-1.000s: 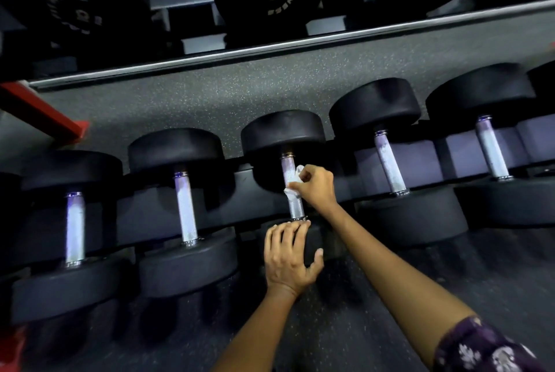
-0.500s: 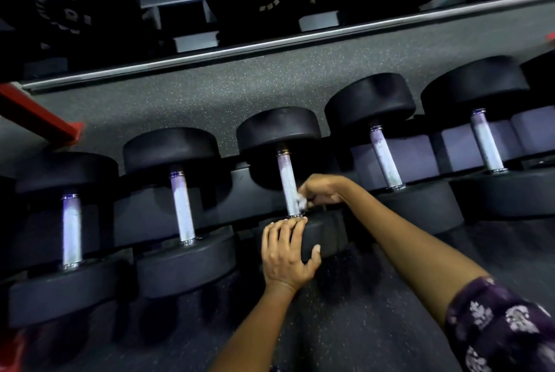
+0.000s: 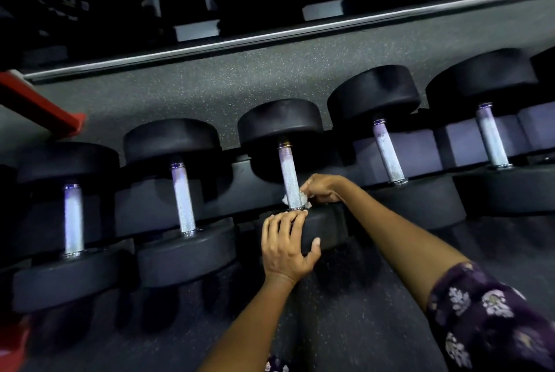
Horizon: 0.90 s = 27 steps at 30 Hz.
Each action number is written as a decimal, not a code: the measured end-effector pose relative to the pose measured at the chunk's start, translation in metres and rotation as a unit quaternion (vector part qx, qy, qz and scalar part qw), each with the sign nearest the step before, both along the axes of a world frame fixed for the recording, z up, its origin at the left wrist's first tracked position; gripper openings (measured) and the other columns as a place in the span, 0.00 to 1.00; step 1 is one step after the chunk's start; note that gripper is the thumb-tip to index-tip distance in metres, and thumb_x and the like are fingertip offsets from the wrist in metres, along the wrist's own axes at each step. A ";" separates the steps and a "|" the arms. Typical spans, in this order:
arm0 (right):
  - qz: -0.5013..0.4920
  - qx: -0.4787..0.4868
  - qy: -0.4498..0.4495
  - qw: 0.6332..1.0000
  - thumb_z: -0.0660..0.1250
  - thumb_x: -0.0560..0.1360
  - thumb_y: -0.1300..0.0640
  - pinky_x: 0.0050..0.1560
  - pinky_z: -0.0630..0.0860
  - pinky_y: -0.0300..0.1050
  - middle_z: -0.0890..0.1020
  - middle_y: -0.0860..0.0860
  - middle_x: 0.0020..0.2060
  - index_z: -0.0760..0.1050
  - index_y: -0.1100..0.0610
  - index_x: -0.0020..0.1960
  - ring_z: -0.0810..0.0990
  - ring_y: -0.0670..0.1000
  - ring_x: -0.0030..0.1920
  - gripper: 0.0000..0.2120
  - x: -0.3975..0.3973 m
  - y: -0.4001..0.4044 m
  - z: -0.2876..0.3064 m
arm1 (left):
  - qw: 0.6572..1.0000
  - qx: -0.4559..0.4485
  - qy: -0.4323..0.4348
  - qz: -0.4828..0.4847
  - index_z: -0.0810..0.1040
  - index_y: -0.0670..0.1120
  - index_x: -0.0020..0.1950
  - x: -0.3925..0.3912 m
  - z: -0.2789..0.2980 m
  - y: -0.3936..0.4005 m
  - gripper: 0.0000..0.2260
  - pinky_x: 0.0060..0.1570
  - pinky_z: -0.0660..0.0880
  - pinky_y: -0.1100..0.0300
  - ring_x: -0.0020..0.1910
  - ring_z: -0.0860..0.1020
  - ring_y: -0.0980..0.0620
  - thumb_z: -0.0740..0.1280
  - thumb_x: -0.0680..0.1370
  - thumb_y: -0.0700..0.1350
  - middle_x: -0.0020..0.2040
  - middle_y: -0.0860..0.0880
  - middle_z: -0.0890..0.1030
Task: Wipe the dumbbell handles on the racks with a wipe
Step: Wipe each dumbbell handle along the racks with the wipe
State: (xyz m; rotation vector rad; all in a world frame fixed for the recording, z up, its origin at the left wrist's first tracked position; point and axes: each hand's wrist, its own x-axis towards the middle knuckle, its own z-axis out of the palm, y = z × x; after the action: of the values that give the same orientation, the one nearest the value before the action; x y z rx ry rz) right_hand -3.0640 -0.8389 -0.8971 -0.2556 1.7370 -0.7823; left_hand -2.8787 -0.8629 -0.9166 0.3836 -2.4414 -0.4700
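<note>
Dumbbells stand in a row on the rack [image 3: 390, 158], and the middle dumbbell's knurled handle [image 3: 289, 177] has a white wipe [image 3: 302, 199] wrapped round its near end. Right hand [image 3: 322, 189] pinches that wipe against the handle, while left hand [image 3: 285, 247] rests flat, fingers straight, on the near head [image 3: 326, 229].

Your right hand [image 3: 322, 189] pinching a white wipe [image 3: 302, 199] round the low end of the middle dumbbell handle [image 3: 289, 177], your left hand [image 3: 285, 247] flat on that dumbbell's near head [image 3: 326, 229], four more dumbbells alongside on the rack, speckled floor [image 3: 270, 71] behind.
</note>
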 end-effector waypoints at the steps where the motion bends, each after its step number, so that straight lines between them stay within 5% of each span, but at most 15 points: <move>1: 0.003 0.002 0.022 1.000 0.55 0.74 0.73 0.24 0.67 0.33 0.74 0.47 0.16 0.72 0.62 0.31 0.72 0.44 0.22 0.16 0.004 -0.005 -0.004 | 1.000 -0.003 0.002 0.002 0.74 0.45 0.60 0.000 0.000 0.000 0.20 0.57 0.70 0.49 0.51 0.75 0.46 0.55 0.78 0.57 0.51 0.45 0.81; 11: 0.017 0.001 -0.115 0.993 0.49 0.72 0.76 0.29 0.73 0.31 0.79 0.51 0.24 0.75 0.65 0.38 0.77 0.42 0.25 0.17 -0.008 -0.004 -0.015 | 1.000 0.003 -0.005 -0.003 0.75 0.44 0.60 0.000 -0.001 0.000 0.20 0.56 0.71 0.48 0.50 0.75 0.46 0.60 0.74 0.55 0.51 0.45 0.81; 16: 0.013 -0.002 -0.170 0.985 0.54 0.75 0.75 0.35 0.79 0.34 0.82 0.53 0.29 0.75 0.66 0.40 0.81 0.45 0.31 0.13 -0.021 0.005 -0.006 | 1.000 0.006 -0.003 0.000 0.75 0.45 0.60 0.001 0.000 0.001 0.20 0.56 0.71 0.48 0.50 0.75 0.46 0.56 0.78 0.57 0.51 0.45 0.81; 24: -0.205 -0.092 -0.096 0.970 0.54 0.73 0.78 0.30 0.77 0.32 0.79 0.51 0.24 0.72 0.64 0.37 0.78 0.42 0.24 0.14 -0.024 -0.014 0.007 | 1.000 0.011 -0.015 -0.005 0.74 0.46 0.61 0.001 0.000 0.001 0.20 0.58 0.70 0.49 0.50 0.75 0.46 0.60 0.74 0.56 0.51 0.45 0.81; 27: -0.164 -0.045 -0.112 0.979 0.57 0.74 0.76 0.30 0.79 0.35 0.79 0.51 0.24 0.73 0.63 0.39 0.79 0.43 0.26 0.13 -0.008 0.003 0.001 | 1.000 0.013 -0.015 -0.004 0.73 0.46 0.61 0.003 0.000 0.001 0.20 0.57 0.71 0.48 0.51 0.75 0.46 0.60 0.74 0.56 0.51 0.45 0.81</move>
State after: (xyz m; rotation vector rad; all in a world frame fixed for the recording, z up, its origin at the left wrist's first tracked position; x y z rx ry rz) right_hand -3.0719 -0.8355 -0.8959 0.0608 1.5494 -1.0876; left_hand -2.8762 -0.8622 -0.9169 0.3958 -2.4683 -0.5036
